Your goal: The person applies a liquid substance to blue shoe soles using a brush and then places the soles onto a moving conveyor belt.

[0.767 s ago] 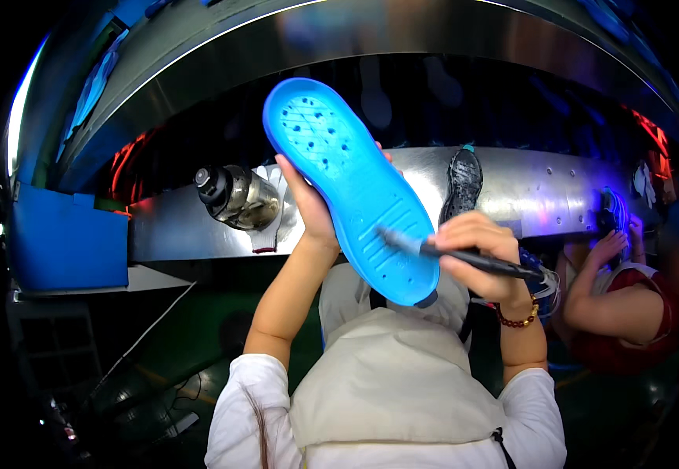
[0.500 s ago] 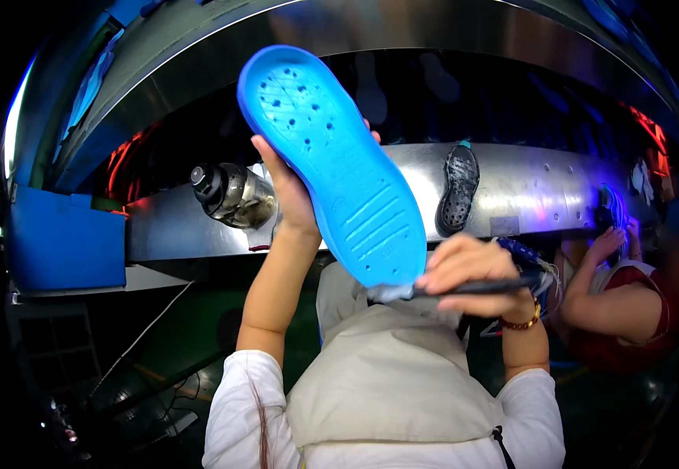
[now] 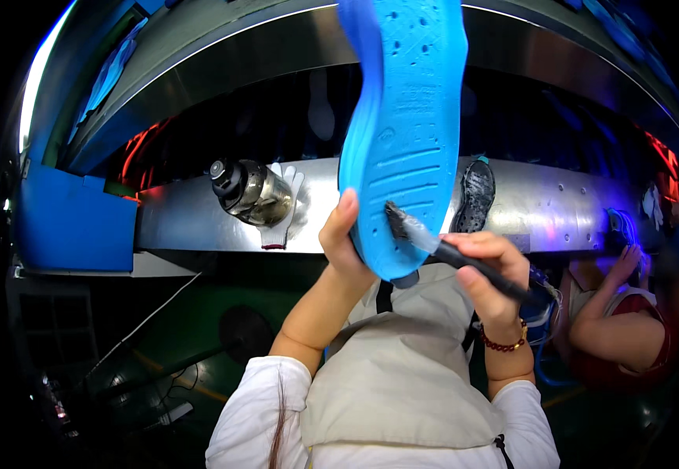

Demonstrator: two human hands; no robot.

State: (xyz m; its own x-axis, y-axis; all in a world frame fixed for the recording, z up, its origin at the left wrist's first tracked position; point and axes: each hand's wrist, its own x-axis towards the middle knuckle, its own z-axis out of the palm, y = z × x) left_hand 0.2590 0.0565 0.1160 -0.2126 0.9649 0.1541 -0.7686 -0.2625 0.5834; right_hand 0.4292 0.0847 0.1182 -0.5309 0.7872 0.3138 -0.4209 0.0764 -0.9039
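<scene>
A bright blue shoe sole [image 3: 408, 148] with small holes and raised bars stands in front of me, tilted, its far end cut off by the top of the picture. My left hand [image 3: 345, 244] grips its near end, thumb along the left edge and the other fingers mostly hidden behind. In my right hand [image 3: 494, 275] is a brush [image 3: 476, 266] with a dark handle, pinched between thumb and fingers. Its dark bristles touch the sole's upper face just below the lowest bars.
On the metal bench [image 3: 183, 223] stand a dark bottle [image 3: 255, 191], a white glove [image 3: 288, 207] beside it and a black shoe sole [image 3: 476, 195]. Dark soles line the recess behind. A blue box [image 3: 77, 219] is at left; another person [image 3: 617, 316] works at right.
The blue sole has moved right and away from me and turned more upright. My left hand now grips its near end. The brush has gone from the near edge onto the sole's face.
</scene>
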